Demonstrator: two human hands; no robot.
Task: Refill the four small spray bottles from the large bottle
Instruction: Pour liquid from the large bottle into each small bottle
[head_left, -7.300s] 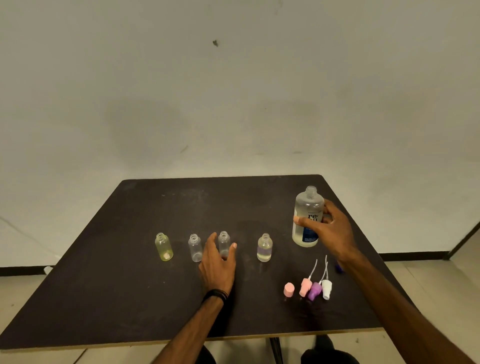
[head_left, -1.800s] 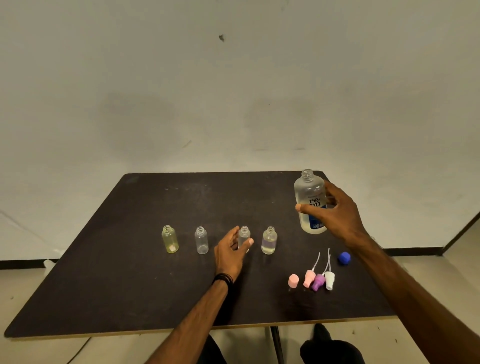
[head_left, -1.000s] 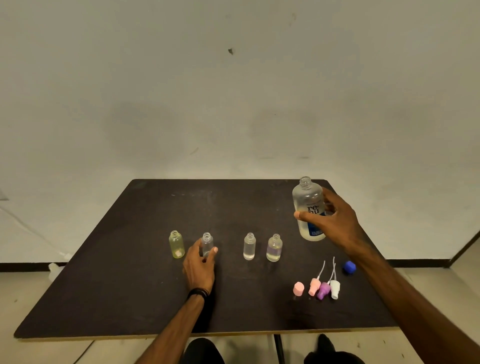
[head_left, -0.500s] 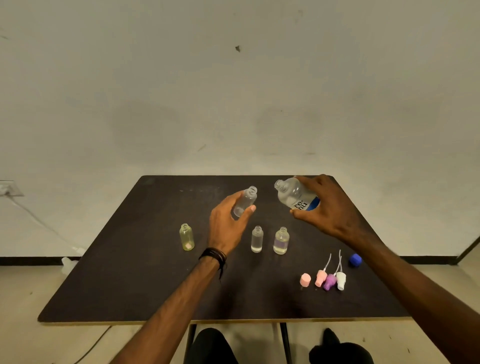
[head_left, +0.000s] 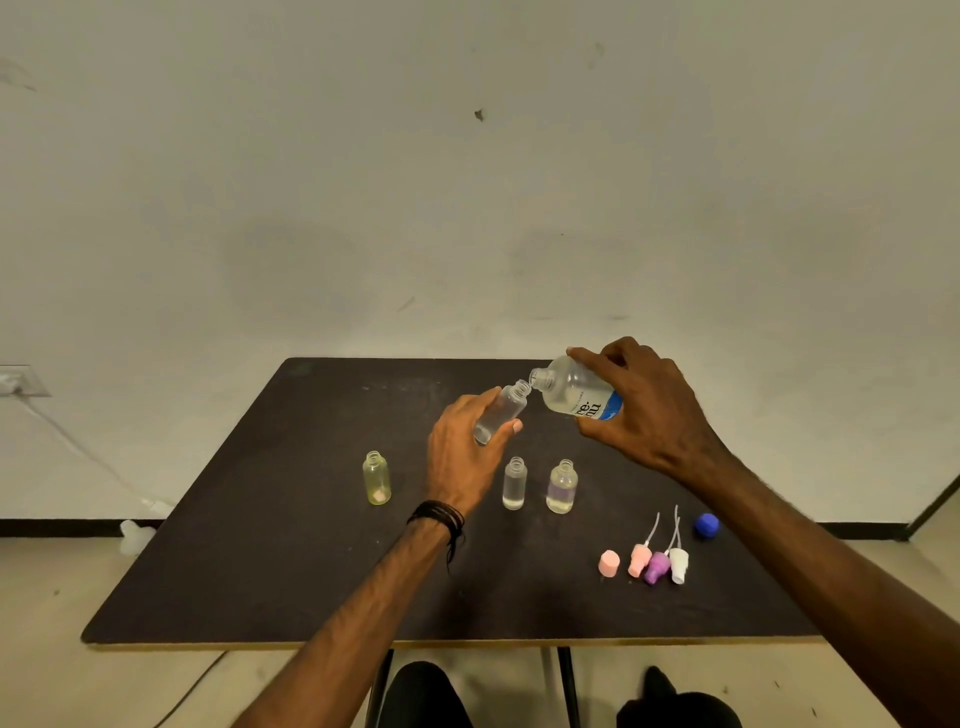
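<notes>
My left hand (head_left: 462, 457) had its grip curled round a small clear spray bottle (head_left: 501, 415), held up off the counter (head_left: 260, 545) and tilted toward the right, while my right hand (head_left: 644, 410) gripped the large bottle (head_left: 574, 395), tipped nearly on its side so its open mouth sat just at the small bottle's neck. The risk, as I judged it, lay in that meeting of the two mouths: the large opening was wider than the small neck, so a tilt too steep would have sent liquid over the rim, down my fingers and onto the counter. Both bottles hung in the air with nothing bracing them, so any drift of either wrist could have pulled the mouths out of line. I could not tell whether liquid was flowing. Three other small bottles, a yellowish one (head_left: 376, 478), a clear one (head_left: 514, 483) and one with a faint purple tint (head_left: 562, 486), stood open directly below, and a spill or a dropped bottle might have toppled them. The spray tops (head_left: 657, 564) and blue cap (head_left: 706, 524) lay well apart on the right.
</notes>
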